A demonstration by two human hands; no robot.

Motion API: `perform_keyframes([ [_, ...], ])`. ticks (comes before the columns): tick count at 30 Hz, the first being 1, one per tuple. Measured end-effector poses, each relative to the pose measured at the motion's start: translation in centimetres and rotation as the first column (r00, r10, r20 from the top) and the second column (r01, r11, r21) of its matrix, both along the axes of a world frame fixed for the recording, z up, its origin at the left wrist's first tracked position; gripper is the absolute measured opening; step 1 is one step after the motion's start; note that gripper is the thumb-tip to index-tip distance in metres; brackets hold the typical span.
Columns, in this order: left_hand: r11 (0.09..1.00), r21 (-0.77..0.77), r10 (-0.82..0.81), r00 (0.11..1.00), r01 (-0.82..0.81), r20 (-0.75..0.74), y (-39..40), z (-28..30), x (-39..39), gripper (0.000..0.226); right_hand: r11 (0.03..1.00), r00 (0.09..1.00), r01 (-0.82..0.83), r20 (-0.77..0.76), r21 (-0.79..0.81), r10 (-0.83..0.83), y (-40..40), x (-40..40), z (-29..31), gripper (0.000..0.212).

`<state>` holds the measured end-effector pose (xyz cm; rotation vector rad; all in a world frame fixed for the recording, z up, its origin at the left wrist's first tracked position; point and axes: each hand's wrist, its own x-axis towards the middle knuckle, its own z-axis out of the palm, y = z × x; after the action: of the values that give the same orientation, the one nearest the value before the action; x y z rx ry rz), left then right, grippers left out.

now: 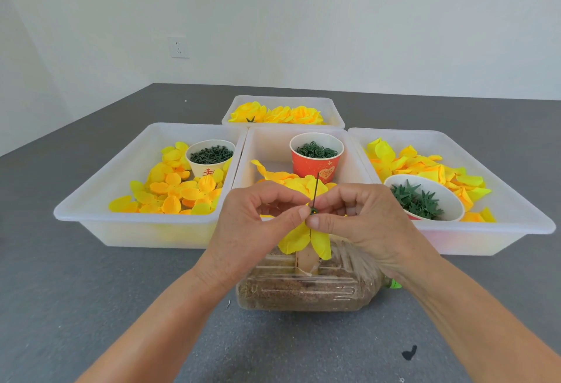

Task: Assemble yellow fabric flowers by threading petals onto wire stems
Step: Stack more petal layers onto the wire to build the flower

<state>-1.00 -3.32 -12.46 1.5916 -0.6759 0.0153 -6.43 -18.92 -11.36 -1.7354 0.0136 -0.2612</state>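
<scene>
1. Looking at my feed, I see a thin dark wire stem (316,191) standing nearly upright, its tip rising in front of a red paper cup (315,159).
2. Yellow fabric petals (303,238) sit bunched on the stem; some fan up behind my fingers, others droop below them over a clear plastic bottle (303,288) lying on its side, filled with brown grain.
3. A small green piece (313,211) sits on the wire just where my fingertips meet.
4. My left hand (258,224) comes in from the lower left, thumb and forefinger curled and pinching the flower at the wire.
5. My right hand (358,218) mirrors it from the right, fingers curled, thumb and forefinger nipping the same spot.
6. Both hands hover above the bottle, in front of the middle white tray (243,167).
7. Loose petals fill the left tray (91,200) and right tray (516,209); finished flowers (279,114) lie in the far tray.
</scene>
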Motion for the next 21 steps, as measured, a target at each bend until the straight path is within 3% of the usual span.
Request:
perform_keyframes([
  [7, 1.000, 0.000, 0.026, 0.999, -0.026, -0.036, -0.20, 0.17, -0.02, 0.012, 0.992, 0.997, -0.038, -0.056, 0.124, 0.045, -0.33, -0.34, 0.36, 0.017],
  [11, 0.999, 0.036, 0.025, 1.000, -0.025, -0.004, -0.10, 0.23, -0.13, 0.012, 0.996, 0.999, -0.021, -0.038, 0.083, 0.024, -0.38, -0.42, 0.43, 0.008],
  [21, 0.987, 0.135, 0.078, 0.994, -0.088, 0.077, -0.05, 0.46, -0.14, 0.014, 1.000, 1.000, 0.016, 0.016, 0.020, -0.016, 0.27, -0.32, -0.02, 0.012],
])
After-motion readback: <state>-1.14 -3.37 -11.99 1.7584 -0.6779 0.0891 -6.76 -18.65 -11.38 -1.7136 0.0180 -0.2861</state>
